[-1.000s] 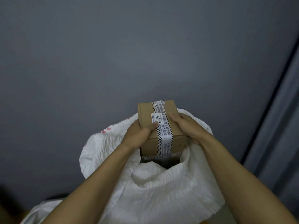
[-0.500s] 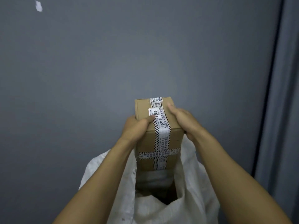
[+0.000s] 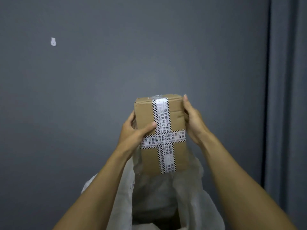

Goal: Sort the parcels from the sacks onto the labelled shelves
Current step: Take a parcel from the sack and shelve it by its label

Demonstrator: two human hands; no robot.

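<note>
A tall brown cardboard parcel (image 3: 176, 120), crossed by white tape with black stripes and printed text, stands upright in the air above the open white woven sack (image 3: 191, 196). My left hand (image 3: 132, 135) grips its left side, thumb across the front face. On the right side, my right hand (image 3: 193, 120) holds it with fingers running up the edge to the top corner. The parcel's lower end hangs just over the sack's mouth. The sack's inside is dark and its contents cannot be made out.
A plain dark grey wall (image 3: 99, 80) fills the view behind the parcel, with a small white hook (image 3: 53, 42) at upper left. A grey curtain (image 3: 287, 97) hangs along the right edge. No shelves are in sight.
Both hands have lifted the parcel higher out of the sack and turned it, so its long taped face now shows. The small numbered label is no longer visible.
</note>
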